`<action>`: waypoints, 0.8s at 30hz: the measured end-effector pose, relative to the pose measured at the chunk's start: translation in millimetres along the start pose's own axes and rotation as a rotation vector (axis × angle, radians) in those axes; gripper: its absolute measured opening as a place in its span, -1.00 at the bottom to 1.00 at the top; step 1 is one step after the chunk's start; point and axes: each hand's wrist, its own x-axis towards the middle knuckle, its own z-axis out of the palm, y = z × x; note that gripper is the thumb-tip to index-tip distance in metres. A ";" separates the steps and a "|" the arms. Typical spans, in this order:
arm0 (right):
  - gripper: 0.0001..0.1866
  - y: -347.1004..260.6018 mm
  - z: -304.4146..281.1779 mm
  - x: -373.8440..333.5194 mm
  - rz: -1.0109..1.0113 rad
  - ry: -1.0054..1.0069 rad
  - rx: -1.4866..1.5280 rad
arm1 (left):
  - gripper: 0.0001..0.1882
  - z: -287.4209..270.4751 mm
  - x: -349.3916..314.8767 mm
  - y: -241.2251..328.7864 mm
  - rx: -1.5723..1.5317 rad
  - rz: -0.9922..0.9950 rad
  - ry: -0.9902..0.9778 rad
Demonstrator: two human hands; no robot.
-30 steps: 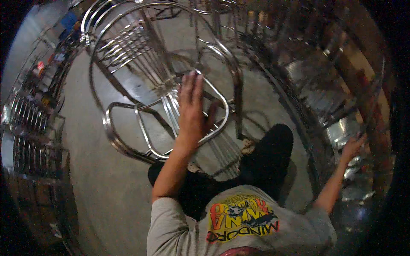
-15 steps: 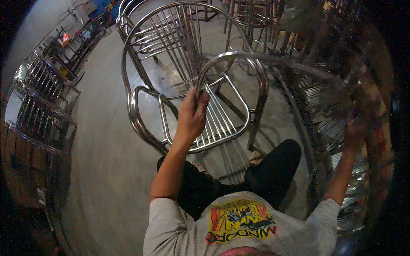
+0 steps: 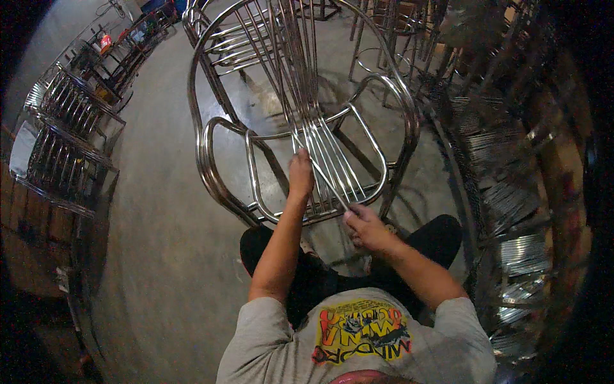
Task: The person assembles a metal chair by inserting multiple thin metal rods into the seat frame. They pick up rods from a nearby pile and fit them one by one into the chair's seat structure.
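Observation:
A shiny metal-tube armchair frame (image 3: pixel 404 109) stands right before me, with thin rods fanning through its back and seat. My left hand (image 3: pixel 300 174) is closed over the front-middle of the seat rods (image 3: pixel 329 153). My right hand (image 3: pixel 368 227) is closed at the seat's front edge, a little to the right and nearer. A long thin strip (image 3: pixel 330 187) runs taut between the two hands, along the seat rods. Whether it passes round a rod under my left fingers is hidden. My legs are bent on either side of the chair's front.
More metal chair frames (image 3: pixel 64 150) stand at the left. Bundles of shiny metal pieces (image 3: pixel 524 256) lie at the right. Metal stool frames (image 3: pixel 396 32) stand at the far right. A cluttered bench (image 3: pixel 121 51) lines the far left wall; the floor (image 3: pixel 153 224) is grey concrete.
My right hand has swung in from the far right to the seat front. My left hand has lowered onto the seat rods. The strip, arched wide before, is now short and straight between them.

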 end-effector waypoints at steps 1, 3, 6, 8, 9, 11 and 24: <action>-0.42 -11.7 -0.9 7.4 0.005 -0.018 -0.017 | -0.29 -3.4 2.8 -6.9 0.355 0.195 0.107; -0.45 -28.5 0.0 17.5 0.090 0.000 -0.038 | -0.21 -7.0 4.5 -15.8 0.422 0.137 -0.012; -0.51 -38.5 6.1 32.2 0.166 -0.065 -0.064 | -0.25 -10.0 1.6 -19.5 0.127 0.095 -0.071; -0.54 -36.9 8.6 39.7 0.214 -0.101 -0.068 | -0.29 -12.0 -2.0 -19.7 0.209 0.066 -0.068; -0.55 -35.0 9.2 42.9 0.216 -0.097 -0.068 | -0.29 -12.6 -3.0 -19.7 0.165 0.073 -0.070; -0.57 -31.1 9.6 47.8 0.187 -0.096 -0.061 | -0.30 -12.8 -2.2 -19.5 0.259 0.089 -0.030; -0.60 -29.4 5.1 42.8 0.219 -0.066 0.020 | -0.28 -5.1 -1.7 -31.3 0.276 0.079 -0.056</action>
